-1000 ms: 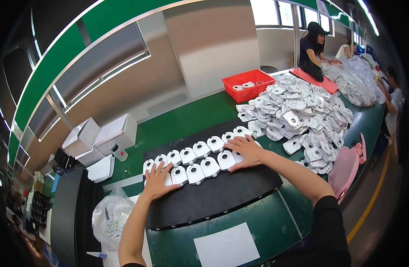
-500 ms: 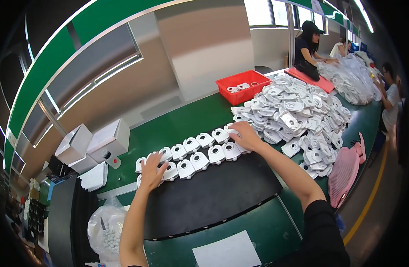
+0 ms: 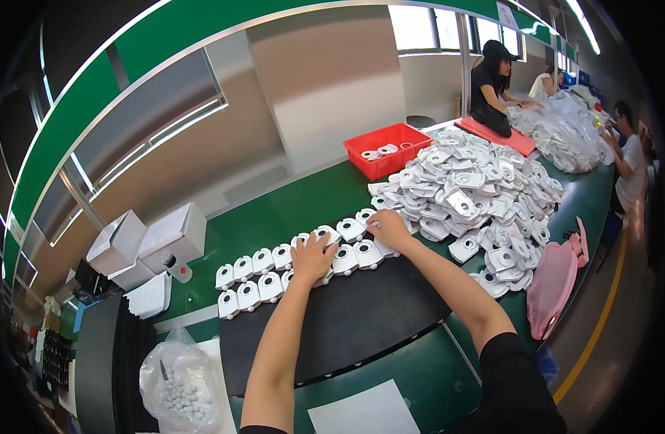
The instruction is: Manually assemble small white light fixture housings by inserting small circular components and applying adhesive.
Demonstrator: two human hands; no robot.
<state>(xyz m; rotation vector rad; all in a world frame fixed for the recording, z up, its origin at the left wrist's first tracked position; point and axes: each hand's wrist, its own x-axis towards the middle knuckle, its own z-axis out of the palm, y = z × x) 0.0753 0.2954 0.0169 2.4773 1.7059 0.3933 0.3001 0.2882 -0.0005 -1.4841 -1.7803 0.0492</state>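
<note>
Two rows of white plastic parts (image 3: 247, 293), each with a round dark hole and a small knob, lie along the far edge of a black board (image 3: 347, 318). My left hand (image 3: 313, 259) is spread over the middle of the rows, fingertips on the parts. At the right end of the far row, the bent fingers of my right hand (image 3: 390, 230) close on a white part (image 3: 364, 215); its thumb is partly hidden. A large heap of like parts (image 3: 470, 181) rises just beyond my right hand.
A red bin (image 3: 390, 166) holding a few parts stands behind the heap. At left are white boxes (image 3: 175, 235), a small bottle (image 3: 177, 267) and a bag of white balls (image 3: 180, 390). A pink mesh item (image 3: 551, 289) lies at right; white paper (image 3: 363, 409) is nearest. Co-workers sit far right.
My left hand has moved right along the rows, from their left end to the middle, uncovering the parts there. My right hand stays at the right end. The view has shifted slightly.
</note>
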